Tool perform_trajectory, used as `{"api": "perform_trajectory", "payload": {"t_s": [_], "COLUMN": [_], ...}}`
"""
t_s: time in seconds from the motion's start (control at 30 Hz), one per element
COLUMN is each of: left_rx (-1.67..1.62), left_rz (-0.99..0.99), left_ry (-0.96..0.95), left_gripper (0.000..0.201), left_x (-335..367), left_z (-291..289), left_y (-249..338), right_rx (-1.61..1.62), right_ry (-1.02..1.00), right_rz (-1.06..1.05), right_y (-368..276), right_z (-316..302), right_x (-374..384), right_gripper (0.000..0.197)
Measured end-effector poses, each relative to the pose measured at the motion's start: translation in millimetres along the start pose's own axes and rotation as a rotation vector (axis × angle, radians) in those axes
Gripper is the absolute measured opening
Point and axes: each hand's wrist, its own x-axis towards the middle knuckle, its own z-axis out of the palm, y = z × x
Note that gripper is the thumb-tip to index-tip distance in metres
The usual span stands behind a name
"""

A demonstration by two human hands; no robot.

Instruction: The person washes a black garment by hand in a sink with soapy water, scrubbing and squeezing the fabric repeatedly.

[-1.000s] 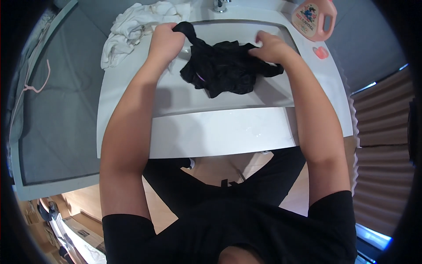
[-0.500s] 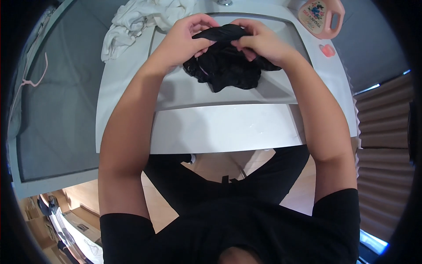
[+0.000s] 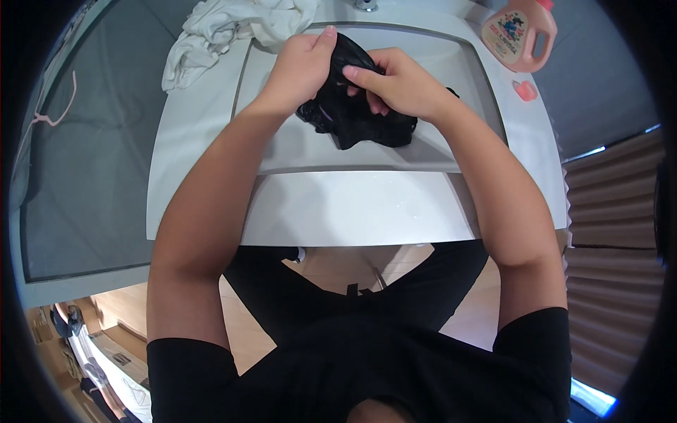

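Observation:
A wet-looking black cloth garment (image 3: 363,125) lies bunched in the white sink basin (image 3: 451,144), with its upper part lifted between my hands. My left hand (image 3: 305,67) grips the raised edge of the fabric, its thumb pointing up along the side. Lower and to the right, my right hand (image 3: 395,83) pinches the same fabric between thumb and fingers. Folds of cloth hide some fingers of both hands. What kind of garment it is I cannot tell.
Crumpled white cloth (image 3: 218,35) rests on the counter at the back left. At the back right stand a pink detergent bottle (image 3: 511,39) and its small pink cap (image 3: 525,90). A faucet base (image 3: 365,5) shows at the far edge. A glass panel (image 3: 92,176) borders the left, a brown curtain (image 3: 613,204) the right.
My left hand has turned and raised its end of the black cloth, so the held part now slants steeply rather than lying across. My right hand has shifted slightly left and nearer.

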Motion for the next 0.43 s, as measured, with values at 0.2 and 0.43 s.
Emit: {"api": "perform_trajectory", "payload": {"t_s": [0.2,0.43], "left_rx": [0.194,-0.030], "left_rz": [0.193,-0.078], "left_ry": [0.255,0.219], "left_gripper": [0.053,0.043], "left_x": [7.5,14.4], "left_z": [7.5,35.0], "left_y": [-6.6,0.6], "right_rx": [0.078,-0.426], "right_ry": [0.256,0.572], "right_rz": [0.008,-0.085], "right_y": [-8.4,-3.5], "right_z": [16.2,30.3], "right_x": [5.8,12.1], "right_gripper": [0.062,0.059]}}
